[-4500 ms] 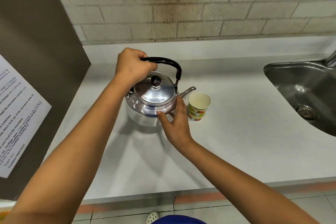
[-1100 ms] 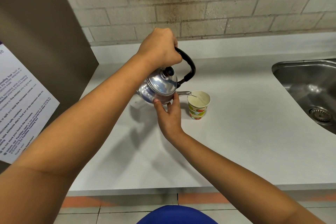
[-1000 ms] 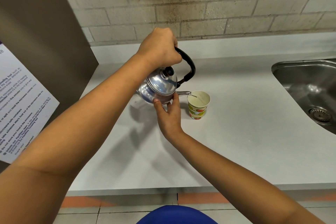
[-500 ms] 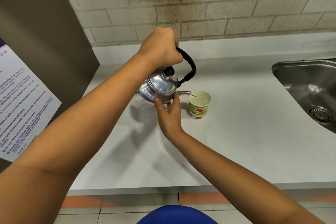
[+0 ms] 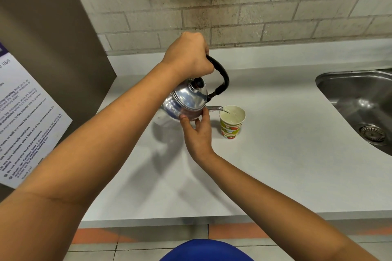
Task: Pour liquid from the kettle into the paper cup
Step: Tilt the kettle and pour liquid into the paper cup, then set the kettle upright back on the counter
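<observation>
The person's left hand is gripping the black handle of the shiny metal kettle, fist closed tight around it, holding the kettle lifted off the grey surface and tilted toward the right. The right hand is reaching up from below, its fingertips spread and pressing against the kettle's lower side without closing on anything. The spout is pointing out over the rim of the paper cup, and a thin thread of liquid is falling inside. The cup, printed with coloured stripes and fruit, is standing upright on the surface just right of the kettle. A steel sink is lying well off to the right, and a printed notice is hanging on the brown panel at left.
</observation>
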Demonstrator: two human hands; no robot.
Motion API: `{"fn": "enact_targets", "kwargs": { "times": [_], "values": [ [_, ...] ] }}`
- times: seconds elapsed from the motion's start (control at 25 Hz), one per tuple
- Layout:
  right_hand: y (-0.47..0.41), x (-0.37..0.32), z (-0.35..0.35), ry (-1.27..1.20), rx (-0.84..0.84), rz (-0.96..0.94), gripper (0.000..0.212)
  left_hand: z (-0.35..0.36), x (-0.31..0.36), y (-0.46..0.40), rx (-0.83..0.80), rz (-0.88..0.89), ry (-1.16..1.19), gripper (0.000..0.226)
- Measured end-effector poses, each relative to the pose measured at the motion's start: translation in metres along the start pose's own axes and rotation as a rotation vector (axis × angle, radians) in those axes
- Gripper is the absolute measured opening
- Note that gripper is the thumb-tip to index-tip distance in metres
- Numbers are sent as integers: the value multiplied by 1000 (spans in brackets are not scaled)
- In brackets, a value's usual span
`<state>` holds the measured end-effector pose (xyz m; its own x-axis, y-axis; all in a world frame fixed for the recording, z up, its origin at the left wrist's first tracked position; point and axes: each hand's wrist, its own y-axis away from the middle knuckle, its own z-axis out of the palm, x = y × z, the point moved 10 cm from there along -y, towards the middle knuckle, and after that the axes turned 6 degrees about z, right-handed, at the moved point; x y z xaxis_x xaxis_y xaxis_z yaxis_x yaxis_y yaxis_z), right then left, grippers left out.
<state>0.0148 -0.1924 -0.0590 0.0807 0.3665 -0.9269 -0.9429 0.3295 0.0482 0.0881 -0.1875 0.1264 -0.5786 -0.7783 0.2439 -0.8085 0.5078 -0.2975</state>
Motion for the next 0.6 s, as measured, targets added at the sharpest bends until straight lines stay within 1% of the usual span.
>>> {"fn": "enact_targets", "kwargs": {
  "times": [0.24,0.36,0.48,0.6],
  "values": [
    [0,2,-3,52,20,16,64,3,-14,3,4,-38,42,9],
    [-1,3,-4,116,22,9,65,4,-25,5,18,-74,74,14],
    [-4,4,-5,186,9,25,67,4,-41,8,41,-120,137,7],
    [-7,4,-9,281,18,57,73,2,-59,13,60,-182,198,16]
  ]
}}
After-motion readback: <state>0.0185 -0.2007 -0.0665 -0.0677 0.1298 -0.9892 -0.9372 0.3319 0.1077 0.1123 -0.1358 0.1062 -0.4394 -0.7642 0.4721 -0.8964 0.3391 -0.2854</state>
